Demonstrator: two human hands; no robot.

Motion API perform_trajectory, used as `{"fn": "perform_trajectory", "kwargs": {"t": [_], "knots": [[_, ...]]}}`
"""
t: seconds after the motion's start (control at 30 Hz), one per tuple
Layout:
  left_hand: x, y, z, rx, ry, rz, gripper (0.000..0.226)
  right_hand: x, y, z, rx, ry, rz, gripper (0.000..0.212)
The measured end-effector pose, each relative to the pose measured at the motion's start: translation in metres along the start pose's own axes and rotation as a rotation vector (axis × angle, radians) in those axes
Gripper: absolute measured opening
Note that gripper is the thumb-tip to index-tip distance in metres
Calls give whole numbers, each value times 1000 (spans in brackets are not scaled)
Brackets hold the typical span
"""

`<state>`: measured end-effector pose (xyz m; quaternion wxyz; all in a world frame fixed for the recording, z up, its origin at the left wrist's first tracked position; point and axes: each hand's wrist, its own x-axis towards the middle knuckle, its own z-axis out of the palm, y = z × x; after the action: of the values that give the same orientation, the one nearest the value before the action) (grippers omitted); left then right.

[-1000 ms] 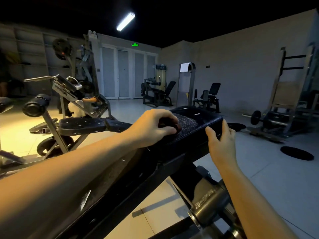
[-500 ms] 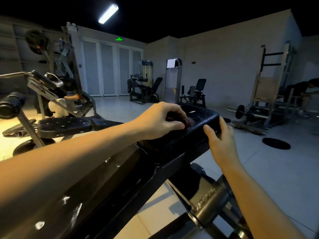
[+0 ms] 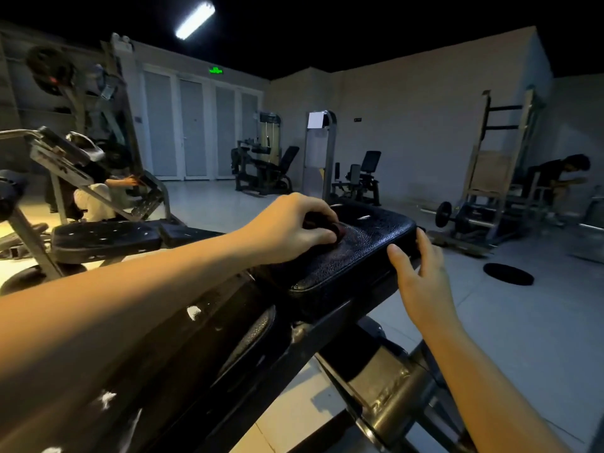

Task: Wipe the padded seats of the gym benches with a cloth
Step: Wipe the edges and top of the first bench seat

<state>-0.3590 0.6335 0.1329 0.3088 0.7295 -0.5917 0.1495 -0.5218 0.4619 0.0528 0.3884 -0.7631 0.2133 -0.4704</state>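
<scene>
- Two hands on the padded seat (image 3: 359, 256): my left hand (image 3: 291, 228) curls round a dark cloth (image 3: 338, 227) near its far end, which is mostly hidden beneath that hand.
- My right hand (image 3: 421, 279) rests straight-fingered against the seat's right edge.

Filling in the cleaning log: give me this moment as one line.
step: seat wipe | left hand: grips dark cloth on bench seat pad | right hand: fingers touch pad edge

The padded seat (image 3: 362, 253) is showing a black, pebble-grained, leather-like cover, catching a soft gloss; the bunched cloth (image 3: 338, 229) on it is looking matt. The frame tube (image 3: 397, 405) below is looking like dull brushed metal.
</scene>
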Motion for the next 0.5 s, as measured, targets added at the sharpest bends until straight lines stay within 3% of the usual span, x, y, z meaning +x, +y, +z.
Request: {"fn": "perform_trajectory", "kwargs": {"t": [0.17,0.37,0.43,0.5], "knots": [[29,-44,-7,76,138,-290,21,0,-3,-1,6,-12,-9,65],[3,27,9,-74,-12,62,26,0,-2,-2,23,-25,16,60],[3,19,3,-17,-24,48,26,0,0,-2,22,-21,11,60],[19,-8,-6,95,17,-105,23,1,-1,-1,31,-19,-6,60]]}}
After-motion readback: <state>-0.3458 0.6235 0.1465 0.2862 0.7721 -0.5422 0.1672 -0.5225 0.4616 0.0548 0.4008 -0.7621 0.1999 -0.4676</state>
